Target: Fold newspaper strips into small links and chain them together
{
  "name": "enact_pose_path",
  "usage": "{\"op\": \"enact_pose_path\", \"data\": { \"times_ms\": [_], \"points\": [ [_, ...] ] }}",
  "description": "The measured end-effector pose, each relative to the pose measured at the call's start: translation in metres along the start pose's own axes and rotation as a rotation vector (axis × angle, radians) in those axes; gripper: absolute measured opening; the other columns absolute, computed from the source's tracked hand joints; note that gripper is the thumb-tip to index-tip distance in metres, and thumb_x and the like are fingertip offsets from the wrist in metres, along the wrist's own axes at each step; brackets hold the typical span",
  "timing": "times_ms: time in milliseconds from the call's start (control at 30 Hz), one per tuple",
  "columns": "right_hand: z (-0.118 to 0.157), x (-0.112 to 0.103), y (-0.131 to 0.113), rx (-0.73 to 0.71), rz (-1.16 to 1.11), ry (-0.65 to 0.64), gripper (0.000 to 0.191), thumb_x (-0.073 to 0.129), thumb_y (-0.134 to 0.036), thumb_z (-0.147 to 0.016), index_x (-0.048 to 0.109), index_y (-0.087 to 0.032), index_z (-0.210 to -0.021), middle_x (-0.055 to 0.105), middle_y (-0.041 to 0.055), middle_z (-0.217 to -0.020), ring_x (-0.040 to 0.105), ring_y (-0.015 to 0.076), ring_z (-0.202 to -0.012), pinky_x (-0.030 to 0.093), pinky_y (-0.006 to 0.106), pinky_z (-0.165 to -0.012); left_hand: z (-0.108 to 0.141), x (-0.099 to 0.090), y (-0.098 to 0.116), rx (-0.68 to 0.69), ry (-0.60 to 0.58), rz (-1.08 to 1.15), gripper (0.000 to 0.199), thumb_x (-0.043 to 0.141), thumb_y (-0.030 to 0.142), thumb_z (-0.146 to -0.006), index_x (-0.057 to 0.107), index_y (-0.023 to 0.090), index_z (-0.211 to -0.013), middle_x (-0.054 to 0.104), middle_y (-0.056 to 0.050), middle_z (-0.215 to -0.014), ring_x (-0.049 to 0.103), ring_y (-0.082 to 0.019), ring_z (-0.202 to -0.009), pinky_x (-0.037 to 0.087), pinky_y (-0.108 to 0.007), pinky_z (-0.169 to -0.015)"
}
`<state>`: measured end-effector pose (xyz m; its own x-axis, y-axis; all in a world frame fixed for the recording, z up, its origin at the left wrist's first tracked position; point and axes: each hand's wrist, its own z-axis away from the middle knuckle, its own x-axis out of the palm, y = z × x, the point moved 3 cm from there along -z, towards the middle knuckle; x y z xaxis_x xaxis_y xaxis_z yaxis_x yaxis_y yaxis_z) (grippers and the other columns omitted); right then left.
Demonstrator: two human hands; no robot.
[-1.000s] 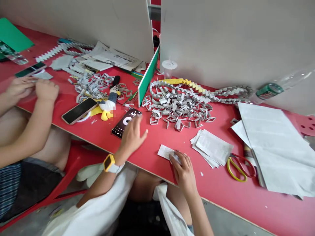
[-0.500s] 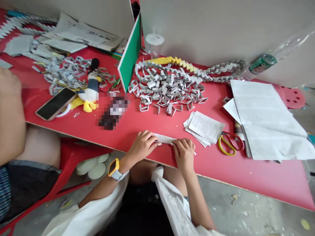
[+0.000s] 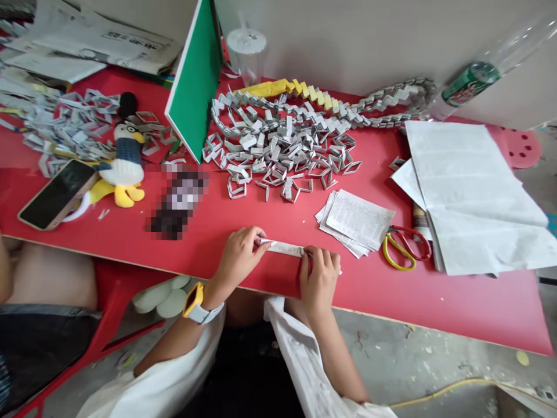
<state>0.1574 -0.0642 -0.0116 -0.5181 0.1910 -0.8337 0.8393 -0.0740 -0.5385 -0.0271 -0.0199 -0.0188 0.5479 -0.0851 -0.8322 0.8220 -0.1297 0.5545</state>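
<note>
Near the front edge of the red table (image 3: 261, 273), a narrow folded strip of printed paper (image 3: 284, 248) stretches between my hands. My left hand (image 3: 240, 254), with a yellow-cased watch (image 3: 194, 299) on its wrist, pinches the strip's left end between thumb and fingers. At the other end, my right hand (image 3: 319, 276) is closed with its fingertips on the paper; part of that end is hidden beneath them. Just beyond my right hand lies a small stack of cut printed paper pieces (image 3: 360, 217). Scissors (image 3: 404, 247) with red and yellow handles rest against the stack's right side.
A heap of folded paper links (image 3: 287, 148) spreads behind my hands, with a woven paper chain (image 3: 391, 107) around its back. Large paper sheets (image 3: 478, 197) lie right. A green divider (image 3: 194, 81), a phone (image 3: 58, 194) and a plush bird (image 3: 124, 162) are left. A seated person's leg (image 3: 52, 276) shows.
My left hand has shifted slightly left along the strip, so more of its printed face shows between my hands. The camera view has swung to the right.
</note>
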Motion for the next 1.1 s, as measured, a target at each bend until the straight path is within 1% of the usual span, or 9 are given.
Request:
{"op": "enact_pose_path", "data": {
  "times_ms": [200,533,667,700,767,867,933,1033,1100],
  "points": [
    [0.001,-0.003,0.002,0.062,0.049,0.056,0.015,0.048,-0.021,-0.094,0.063,-0.020,-0.091,0.060,0.0087,-0.090,0.043,0.0237,-0.084,0.035,0.036,-0.074,-0.002,-0.001,0.001,-0.046,0.014,0.027,0.019,0.069,0.032,-0.082,0.056,0.019,-0.084,0.063,0.001,-0.071,0.057,-0.015,-0.066,0.044,-0.027,-0.066],
    [-0.012,-0.006,0.016,0.132,-0.115,-0.034,0.013,0.049,-0.019,-0.090,0.061,-0.021,-0.085,0.063,0.0065,-0.088,0.045,0.0229,-0.079,0.037,0.036,-0.075,0.002,0.001,0.002,-0.054,0.034,0.006,0.017,0.064,0.035,-0.086,0.057,0.020,-0.087,0.060,-0.001,-0.073,0.056,-0.017,-0.072,0.044,-0.031,-0.073],
    [-0.010,-0.006,0.020,0.130,-0.066,0.002,0.018,0.049,-0.022,-0.090,0.062,-0.020,-0.103,0.061,0.0094,-0.093,0.049,0.0254,-0.086,0.041,0.040,-0.078,0.002,-0.002,0.003,-0.002,0.101,-0.054,0.020,0.064,0.037,-0.085,0.060,0.020,-0.095,0.057,-0.006,-0.090,0.054,-0.021,-0.088,0.046,-0.033,-0.080],
    [-0.007,-0.006,0.018,0.082,-0.019,0.031,0.023,0.048,-0.021,-0.091,0.062,-0.021,-0.109,0.061,0.0113,-0.099,0.050,0.0265,-0.091,0.041,0.041,-0.081,0.003,-0.002,0.005,0.036,0.115,-0.088,0.017,0.062,0.035,-0.087,0.062,0.020,-0.095,0.055,-0.007,-0.093,0.053,-0.021,-0.091,0.046,-0.033,-0.081],
    [0.000,-0.005,0.011,-0.137,0.087,0.015,0.034,0.045,-0.016,-0.093,0.059,-0.024,-0.122,0.061,0.0138,-0.117,0.051,0.0280,-0.108,0.038,0.043,-0.090,0.005,0.000,0.011,0.139,0.116,-0.169,0.014,0.055,0.028,-0.092,0.066,0.021,-0.095,0.054,-0.008,-0.094,0.052,-0.021,-0.091,0.046,-0.034,-0.082],
    [0.014,0.001,0.000,-0.501,0.196,-0.160,0.046,0.039,-0.008,-0.094,0.049,-0.022,-0.137,0.056,0.0103,-0.139,0.044,0.0256,-0.129,0.032,0.042,-0.099,0.011,0.006,0.022,0.300,0.070,-0.260,0.023,0.047,0.020,-0.095,0.068,0.023,-0.103,0.060,-0.008,-0.096,0.055,-0.021,-0.091,0.045,-0.035,-0.079],
    [0.020,0.001,-0.001,-0.559,0.252,-0.215,0.047,0.038,-0.008,-0.094,0.046,-0.017,-0.140,0.050,0.0099,-0.145,0.038,0.0268,-0.136,0.029,0.045,-0.105,0.016,0.009,0.027,0.372,0.043,-0.278,0.025,0.047,0.018,-0.095,0.067,0.024,-0.108,0.064,-0.007,-0.099,0.058,-0.021,-0.092,0.047,-0.035,-0.078],
    [0.022,-0.005,0.005,-0.546,0.316,-0.193,0.047,0.040,-0.010,-0.093,0.046,-0.016,-0.140,0.044,0.0110,-0.150,0.030,0.0303,-0.143,0.021,0.052,-0.111,0.023,0.010,0.030,0.437,0.041,-0.311,0.028,0.045,0.013,-0.094,0.066,0.020,-0.111,0.067,-0.007,-0.104,0.062,-0.020,-0.095,0.051,-0.033,-0.080],
    [0.022,-0.011,0.012,-0.551,0.324,-0.154,0.045,0.041,-0.010,-0.093,0.051,-0.016,-0.136,0.047,0.0128,-0.148,0.033,0.0297,-0.142,0.022,0.052,-0.112,0.028,0.009,0.030,0.463,0.048,-0.334,0.032,0.045,0.008,-0.092,0.064,0.017,-0.116,0.068,-0.008,-0.108,0.063,-0.020,-0.098,0.053,-0.032,-0.084]
  ]
}}
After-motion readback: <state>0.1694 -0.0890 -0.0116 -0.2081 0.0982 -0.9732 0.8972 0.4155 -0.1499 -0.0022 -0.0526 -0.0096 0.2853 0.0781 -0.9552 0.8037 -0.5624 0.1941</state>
